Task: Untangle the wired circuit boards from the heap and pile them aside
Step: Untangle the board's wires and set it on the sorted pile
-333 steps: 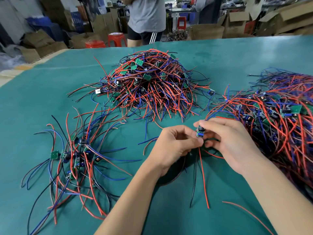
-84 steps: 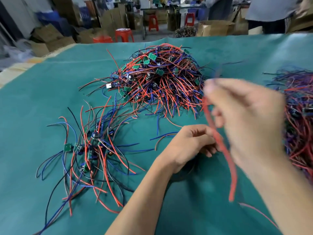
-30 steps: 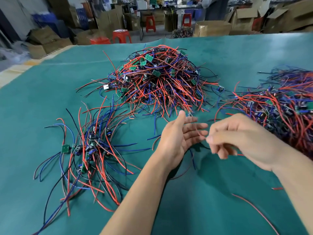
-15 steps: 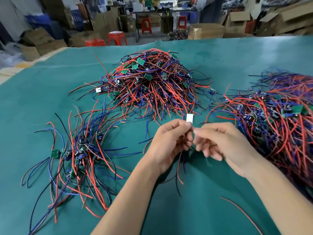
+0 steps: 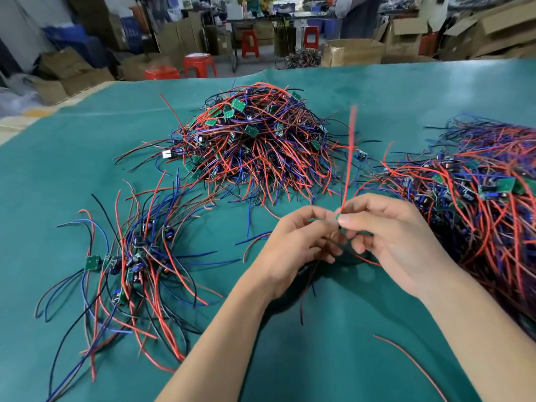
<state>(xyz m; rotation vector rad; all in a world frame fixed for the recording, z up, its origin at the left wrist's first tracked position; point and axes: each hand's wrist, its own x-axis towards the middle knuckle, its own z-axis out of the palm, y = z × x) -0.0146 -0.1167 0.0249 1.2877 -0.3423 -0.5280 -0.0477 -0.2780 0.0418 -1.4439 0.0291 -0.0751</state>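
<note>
Two hands meet above the green counter (image 5: pixel 333 367): the left hand (image 5: pixel 298 245) and right hand (image 5: pixel 388 236) pinch a small circuit board (image 5: pixel 338 220) between fingertips, its red wire (image 5: pixel 349 158) standing upward. Left lies the sorted pile (image 5: pixel 130 265); right, a tangled heap (image 5: pixel 487 198); farther off, another heap (image 5: pixel 255 143).

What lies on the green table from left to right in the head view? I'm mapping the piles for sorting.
Loose spread of wired circuit boards → left hand → right hand, both pinching one small board with a red wire rising from it → tangled heap at the right edge.
</note>
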